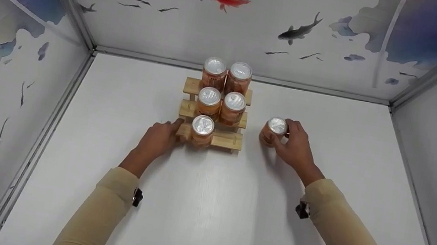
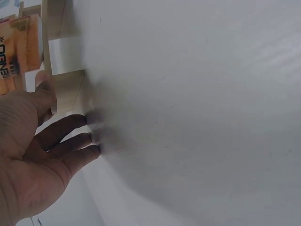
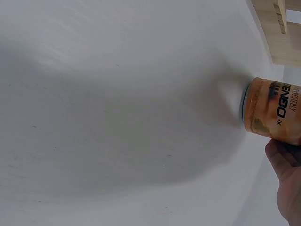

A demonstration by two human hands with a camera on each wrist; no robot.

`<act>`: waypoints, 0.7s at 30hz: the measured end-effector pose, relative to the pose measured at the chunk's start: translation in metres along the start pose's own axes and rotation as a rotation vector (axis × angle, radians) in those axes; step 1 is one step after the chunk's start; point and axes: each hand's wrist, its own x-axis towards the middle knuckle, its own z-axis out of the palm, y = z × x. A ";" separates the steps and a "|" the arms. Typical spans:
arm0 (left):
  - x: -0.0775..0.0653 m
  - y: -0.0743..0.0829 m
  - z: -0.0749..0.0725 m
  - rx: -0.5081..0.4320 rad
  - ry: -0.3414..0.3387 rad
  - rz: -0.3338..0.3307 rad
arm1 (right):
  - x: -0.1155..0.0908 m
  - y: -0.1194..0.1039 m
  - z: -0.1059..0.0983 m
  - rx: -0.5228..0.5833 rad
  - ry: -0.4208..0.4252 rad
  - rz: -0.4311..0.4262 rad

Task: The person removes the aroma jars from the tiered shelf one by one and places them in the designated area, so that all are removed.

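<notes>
A three-step wooden rack [image 1: 227, 140] holds several orange cans with silver lids: two on the back step, two on the middle step, and a single can [image 1: 202, 132] left of centre on the front step. At the front step's left end, my left hand [image 1: 160, 137] pinches the plank; in the left wrist view the thumb lies at its edge and the other fingers [image 2: 77, 155] reach down to the table. Right of the rack, my right hand [image 1: 297, 147] grips another orange can [image 1: 273, 132] by its sides, upright. Its printed label shows in the right wrist view.
The white table [image 1: 196, 206] is bounded by panels painted with fish and leaves. A metal rail [image 1: 315, 90] runs along the table's back edge, close behind the rack. Black wrist devices [image 1: 302, 210] sit at both sleeves.
</notes>
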 end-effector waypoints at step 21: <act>-0.001 0.000 -0.002 -0.004 -0.023 -0.007 | 0.004 0.003 -0.001 0.072 -0.045 0.048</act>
